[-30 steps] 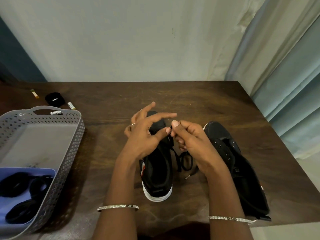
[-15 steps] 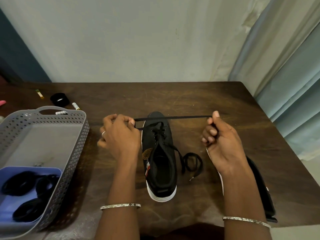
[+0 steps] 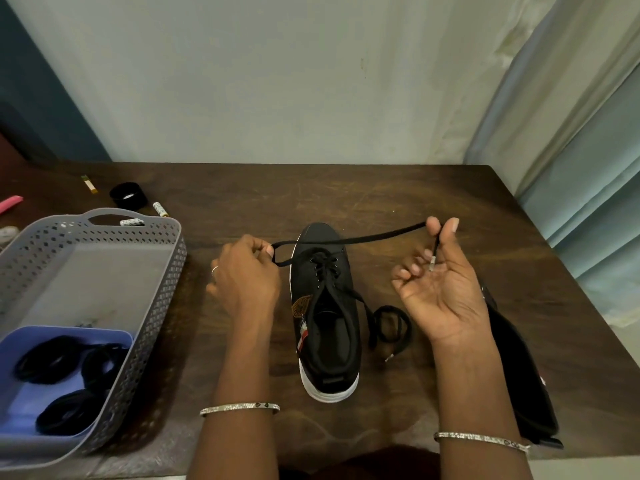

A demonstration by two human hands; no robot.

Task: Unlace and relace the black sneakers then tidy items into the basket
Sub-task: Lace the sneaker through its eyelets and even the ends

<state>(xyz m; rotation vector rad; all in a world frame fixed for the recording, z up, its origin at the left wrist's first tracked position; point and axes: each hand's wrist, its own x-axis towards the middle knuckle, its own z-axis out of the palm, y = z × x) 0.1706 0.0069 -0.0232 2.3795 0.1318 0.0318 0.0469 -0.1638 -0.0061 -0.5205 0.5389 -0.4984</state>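
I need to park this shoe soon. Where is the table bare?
Bare: the table between wall and sneaker toe, and its far right corner. Crowded: behind the basket, and around the sneaker, where left hand and right hand stretch the lace.

The left hand (image 3: 242,282) is wearing a silver ring (image 3: 214,270) at its 9 o'clock side and a thin patterned silver bangle (image 3: 239,408) at 6 o'clock. The right hand (image 3: 440,289) is wearing a matching bangle (image 3: 481,439) at 6 o'clock.

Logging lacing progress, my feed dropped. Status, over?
Left hand pinches flat black shoelace beside the toe; right hand pinches its far end. Black white-soled sneaker partly laced, upright. Nothing blocking the lace.
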